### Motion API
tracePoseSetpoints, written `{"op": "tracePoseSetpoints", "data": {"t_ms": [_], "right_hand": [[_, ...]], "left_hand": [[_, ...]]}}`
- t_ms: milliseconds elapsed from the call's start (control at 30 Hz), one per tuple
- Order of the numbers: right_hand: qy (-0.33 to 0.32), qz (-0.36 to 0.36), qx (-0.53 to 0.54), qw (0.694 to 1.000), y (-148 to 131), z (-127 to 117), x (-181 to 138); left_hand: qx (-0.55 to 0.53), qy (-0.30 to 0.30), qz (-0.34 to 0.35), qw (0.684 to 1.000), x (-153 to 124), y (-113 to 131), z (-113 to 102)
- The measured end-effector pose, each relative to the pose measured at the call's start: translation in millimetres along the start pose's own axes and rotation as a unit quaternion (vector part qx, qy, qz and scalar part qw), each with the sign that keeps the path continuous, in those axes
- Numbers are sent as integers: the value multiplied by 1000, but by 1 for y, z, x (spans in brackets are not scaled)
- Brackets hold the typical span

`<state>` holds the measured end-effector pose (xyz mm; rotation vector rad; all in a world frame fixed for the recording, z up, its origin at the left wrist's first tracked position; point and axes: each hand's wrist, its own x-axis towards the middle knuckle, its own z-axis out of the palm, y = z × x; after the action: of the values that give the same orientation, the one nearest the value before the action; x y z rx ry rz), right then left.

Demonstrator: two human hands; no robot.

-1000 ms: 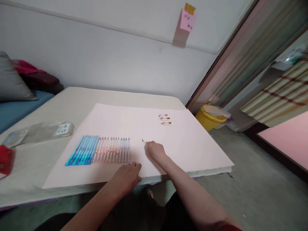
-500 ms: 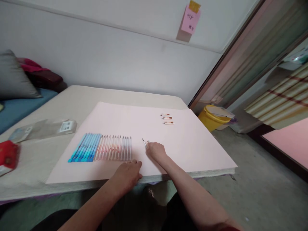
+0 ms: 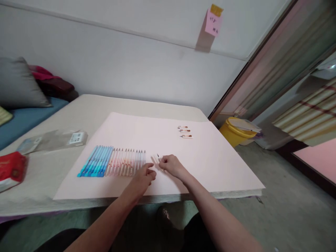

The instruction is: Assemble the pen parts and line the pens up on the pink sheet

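My right hand [image 3: 170, 165] is closed in a pinch around a thin pen [image 3: 158, 157], whose dark tip points up and away from me. The rest of it is hidden by the fingers. Just left of it, my left hand [image 3: 145, 175] hovers low over the pink sheet with fingers apart and nothing visible in it. Beside that hand lies a row of pens: blue ones [image 3: 96, 161] at the left end, then several clear ones with reddish marks [image 3: 122, 161] and a few greyish ones [image 3: 140, 159].
Several small white pieces with brown ends [image 3: 185, 131] lie farther back on the pink sheet [image 3: 215, 164]. Clear plastic packaging [image 3: 59, 140] and a red packet [image 3: 12, 169] are at the left. A yellow bin [image 3: 235, 132] stands beyond the table's right side.
My left hand has lifted from the table's front edge and moved forward, closer to the right hand. The right hand still grips the pen, now tilted differently. The view has shifted slightly.
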<state>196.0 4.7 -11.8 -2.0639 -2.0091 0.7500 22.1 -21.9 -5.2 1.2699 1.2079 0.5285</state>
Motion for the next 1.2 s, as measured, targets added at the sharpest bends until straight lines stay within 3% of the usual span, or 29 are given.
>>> {"op": "tracePoseSetpoints", "data": {"t_ms": [100, 233, 300, 400, 467, 667, 767, 867, 967, 1200], "right_hand": [[-10, -66, 108, 992, -10, 8, -11], [-13, -108, 131, 985, -15, 14, -16], [11, -108, 92, 990, -11, 12, -13], [55, -20, -89, 994, -3, 12, -7], [42, 26, -175, 983, 0, 18, -4], [15, 11, -177, 984, -7, 31, -4], [33, -39, -134, 990, -13, 22, -10], [59, -109, -8, 992, -18, 12, -22], [40, -149, 82, 985, -21, 10, -32], [60, -196, 106, 973, -18, 15, -32]], "left_hand": [[-226, 30, -79, 970, 3, -6, 5], [-299, 55, -85, 949, 6, -9, 5], [-329, 84, -78, 937, 8, -6, 2], [-382, 112, -43, 916, 11, 2, -10], [-412, 133, -29, 901, 14, 7, -20], [-480, 156, -38, 863, 21, 14, -44], [-501, 173, -36, 847, 23, 14, -50], [-511, 190, -36, 837, 25, 14, -53], [-511, 207, -33, 834, 26, 14, -53], [-480, 204, -19, 853, 25, 13, -50]]}}
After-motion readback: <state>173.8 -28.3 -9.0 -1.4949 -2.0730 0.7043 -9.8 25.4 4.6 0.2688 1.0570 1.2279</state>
